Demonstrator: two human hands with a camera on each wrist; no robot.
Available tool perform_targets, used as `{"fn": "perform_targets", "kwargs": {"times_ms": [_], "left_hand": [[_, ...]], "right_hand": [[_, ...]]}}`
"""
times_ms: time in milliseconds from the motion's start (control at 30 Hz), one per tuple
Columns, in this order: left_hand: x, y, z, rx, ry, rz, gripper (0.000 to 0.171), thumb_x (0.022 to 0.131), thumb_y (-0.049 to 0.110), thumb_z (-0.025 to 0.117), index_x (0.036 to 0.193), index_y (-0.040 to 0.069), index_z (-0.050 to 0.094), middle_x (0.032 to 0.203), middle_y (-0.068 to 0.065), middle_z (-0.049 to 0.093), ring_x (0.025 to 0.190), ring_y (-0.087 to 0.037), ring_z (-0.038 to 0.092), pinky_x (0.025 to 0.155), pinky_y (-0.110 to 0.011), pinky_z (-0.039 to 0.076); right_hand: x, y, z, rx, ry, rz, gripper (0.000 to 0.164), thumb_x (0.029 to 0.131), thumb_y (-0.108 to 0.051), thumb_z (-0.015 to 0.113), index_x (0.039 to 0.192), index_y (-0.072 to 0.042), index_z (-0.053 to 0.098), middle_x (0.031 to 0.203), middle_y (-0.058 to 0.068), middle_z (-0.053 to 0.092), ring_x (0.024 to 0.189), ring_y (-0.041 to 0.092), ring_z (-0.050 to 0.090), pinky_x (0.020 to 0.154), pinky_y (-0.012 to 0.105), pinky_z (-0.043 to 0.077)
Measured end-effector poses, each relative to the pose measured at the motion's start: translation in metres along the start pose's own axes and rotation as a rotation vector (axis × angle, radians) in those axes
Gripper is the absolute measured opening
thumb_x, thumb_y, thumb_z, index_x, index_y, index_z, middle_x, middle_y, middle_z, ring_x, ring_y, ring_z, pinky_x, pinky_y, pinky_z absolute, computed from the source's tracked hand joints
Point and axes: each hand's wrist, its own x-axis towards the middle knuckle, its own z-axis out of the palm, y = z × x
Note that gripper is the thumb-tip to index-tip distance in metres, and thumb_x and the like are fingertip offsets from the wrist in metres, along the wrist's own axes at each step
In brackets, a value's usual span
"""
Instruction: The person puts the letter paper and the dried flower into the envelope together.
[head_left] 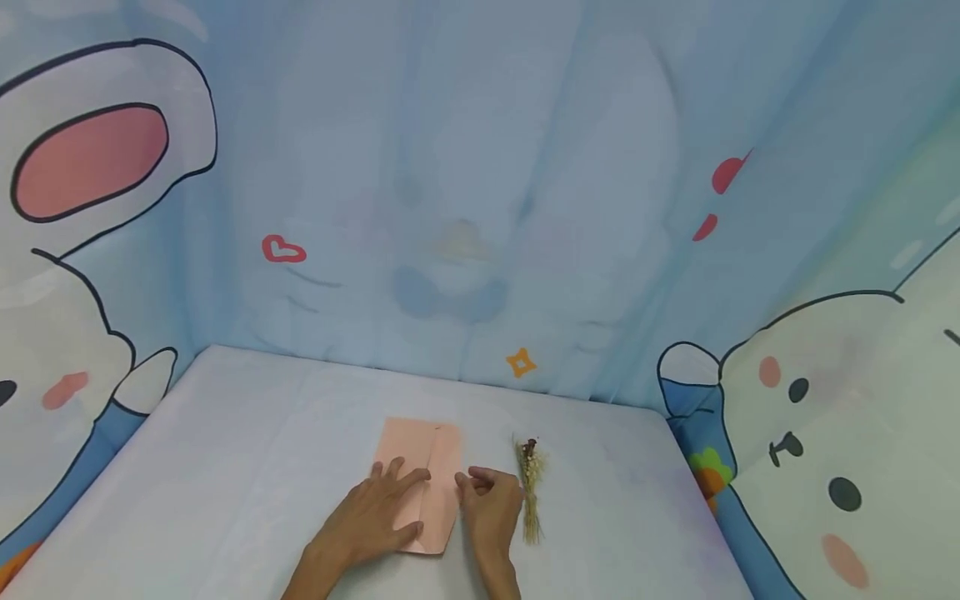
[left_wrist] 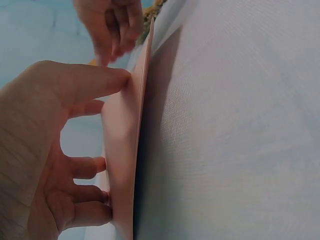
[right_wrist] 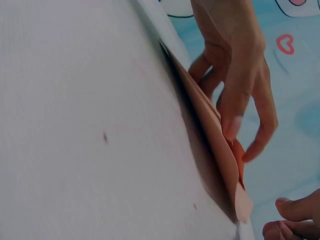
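Observation:
A peach-coloured folded paper, with a lengthwise fold or overlapping edge, lies on the white-covered table. My left hand rests on its left part with the fingers spread and the thumb near the lower end. In the left wrist view, that thumb and the fingertips touch the paper, whose near edge stands slightly off the cloth. Beside the paper's right edge is my right hand, its fingers loosely bent. The right wrist view shows this right hand apart from the paper, with nothing visible in it.
A small bunch of dried flowers lies just right of my right hand. White cloth covers the table. Behind it hangs a blue curtain printed with cartoon animals, which also runs along both sides.

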Motion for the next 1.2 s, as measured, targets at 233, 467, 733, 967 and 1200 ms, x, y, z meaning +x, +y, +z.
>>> {"fn": "perform_targets", "kwargs": {"times_ms": [233, 467, 733, 967, 1200], "left_hand": [[-0.011, -0.004, 0.0, -0.031, -0.026, -0.035, 0.064, 0.099, 0.053, 0.066, 0.156, 0.026, 0.054, 0.168, -0.03, 0.046, 0.15, -0.068, 0.04, 0.115, -0.077, 0.044], [-0.013, -0.004, 0.0, -0.008, 0.015, -0.021, 0.063, 0.098, 0.049, 0.07, 0.155, 0.027, 0.056, 0.166, -0.029, 0.049, 0.15, -0.067, 0.043, 0.112, -0.076, 0.047], [-0.01, -0.002, -0.001, -0.015, 0.02, -0.016, 0.064, 0.098, 0.052, 0.068, 0.156, 0.027, 0.055, 0.167, -0.027, 0.048, 0.151, -0.066, 0.042, 0.113, -0.075, 0.046], [-0.008, 0.0, 0.002, -0.032, 0.011, -0.013, 0.065, 0.098, 0.052, 0.068, 0.156, 0.025, 0.056, 0.166, -0.029, 0.048, 0.15, -0.068, 0.041, 0.113, -0.077, 0.045], [-0.005, 0.003, 0.003, -0.015, 0.016, -0.001, 0.063, 0.098, 0.052, 0.068, 0.154, 0.026, 0.056, 0.166, -0.029, 0.049, 0.15, -0.068, 0.041, 0.112, -0.077, 0.046]], "right_hand": [[0.008, 0.02, -0.026, -0.189, 0.211, -0.016, 0.019, 0.081, -0.007, 0.095, 0.096, 0.0, 0.085, 0.076, 0.01, 0.078, 0.062, 0.018, 0.071, 0.064, 0.038, 0.058], [0.02, 0.038, -0.045, -0.256, 0.269, 0.096, 0.021, 0.089, -0.008, 0.087, 0.106, 0.005, 0.082, 0.092, 0.022, 0.077, 0.082, 0.036, 0.074, 0.081, 0.057, 0.053], [0.028, 0.053, -0.052, -0.26, 0.186, 0.067, 0.009, 0.088, 0.0, 0.081, 0.093, 0.008, 0.082, 0.077, 0.02, 0.078, 0.067, 0.033, 0.075, 0.071, 0.059, 0.06], [0.03, 0.056, -0.054, -0.316, 0.134, 0.063, 0.006, 0.088, 0.002, 0.079, 0.091, 0.006, 0.082, 0.075, 0.018, 0.077, 0.064, 0.03, 0.072, 0.065, 0.053, 0.057], [0.033, 0.056, -0.059, -0.296, 0.14, 0.079, 0.005, 0.087, 0.003, 0.078, 0.09, 0.006, 0.081, 0.075, 0.017, 0.078, 0.065, 0.029, 0.072, 0.067, 0.054, 0.057]]}}
